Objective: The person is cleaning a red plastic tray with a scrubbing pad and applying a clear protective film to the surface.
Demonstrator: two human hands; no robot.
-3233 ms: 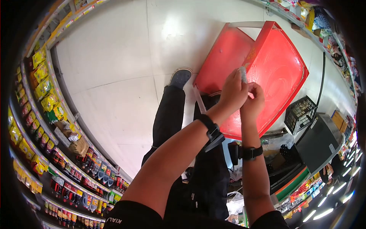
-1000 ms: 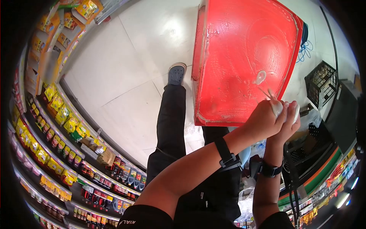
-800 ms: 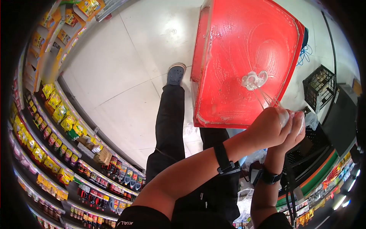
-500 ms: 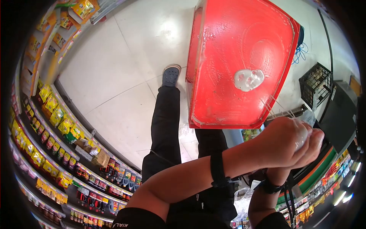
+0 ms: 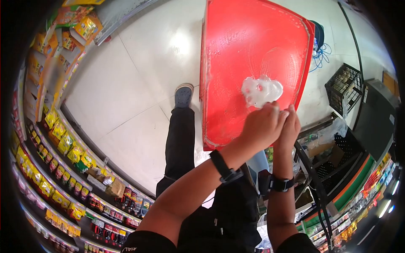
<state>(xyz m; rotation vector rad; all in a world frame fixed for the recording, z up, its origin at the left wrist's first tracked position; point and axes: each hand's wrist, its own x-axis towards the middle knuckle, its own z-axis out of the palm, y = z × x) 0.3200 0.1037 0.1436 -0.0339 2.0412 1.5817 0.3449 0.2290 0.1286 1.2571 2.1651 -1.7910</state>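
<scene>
A red rectangular panel with a raised rim lies in front of me, its surface wet and streaked. On its near right part spreads a whitish, foamy puddle. My left hand is closed just below the puddle, over the panel's near edge. Against it, fingertips touching or almost so, is my right hand, also closed. Whatever the fingers hold, if anything, is hidden. Both wrists wear black bands.
Shelves of packets and jars curve along the left. A black crate stands on the floor at right, near blue cord and a dark grey panel. My shoe is left of the red panel.
Both hands have moved left, from beyond the panel's right edge to beside the puddle. Thin streaks of liquid near the hands are gone. The puddle looks wider and more uneven.
</scene>
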